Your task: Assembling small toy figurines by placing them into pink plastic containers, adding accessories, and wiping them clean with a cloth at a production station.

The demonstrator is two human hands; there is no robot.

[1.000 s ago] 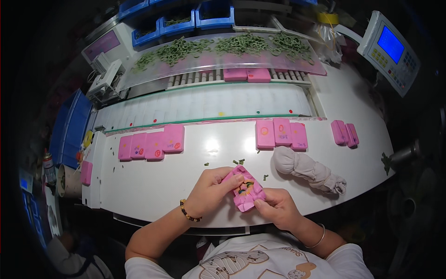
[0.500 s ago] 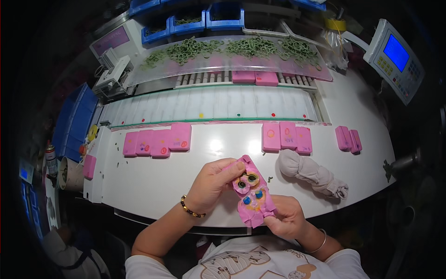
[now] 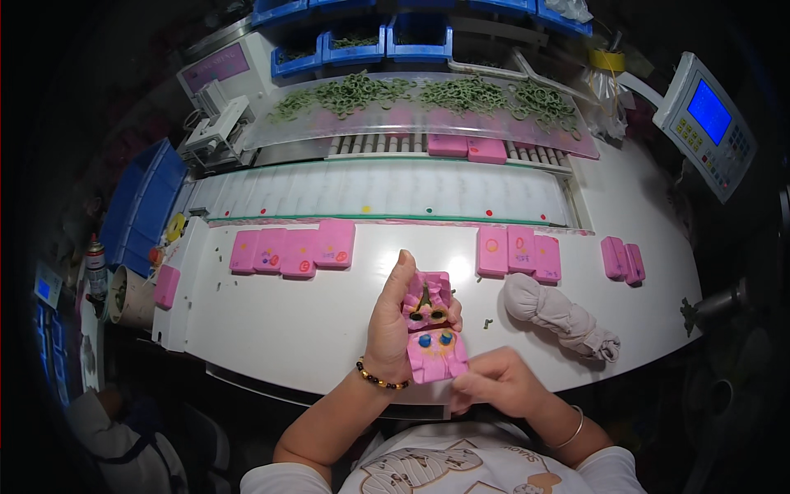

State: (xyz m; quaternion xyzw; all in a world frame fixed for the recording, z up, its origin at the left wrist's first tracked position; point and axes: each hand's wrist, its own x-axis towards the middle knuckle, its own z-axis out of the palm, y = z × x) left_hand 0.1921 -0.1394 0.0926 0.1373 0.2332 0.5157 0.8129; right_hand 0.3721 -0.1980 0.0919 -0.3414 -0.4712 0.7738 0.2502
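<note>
An opened pink rubber mould [image 3: 437,368] lies spread into two halves over the front edge of the table. Its upper half holds a green forked piece [image 3: 425,296] above two dark round holes; two blue pegs stand up from the lower half. My left hand [image 3: 388,321] is closed around the mould from the left, thumb pointing up and fingertips showing behind its right edge. At the lower right corner of the mould, my right hand [image 3: 502,383] is curled with thumb and fingers pinched there; part of those fingers is hidden.
Pink mould blocks stand in a left row [image 3: 298,251] and a right group [image 3: 507,251]. A wrapped cloth bundle [image 3: 559,317] lies to the right. Behind are a white slatted track [image 3: 395,189] and a clear shelf [image 3: 346,119] of green rings. A control panel [image 3: 706,123] stands far right.
The mould has turned more upright and its upper half has folded open wider, showing the green piece. My left thumb has swung up off the mould's face. The view has shifted slightly.
</note>
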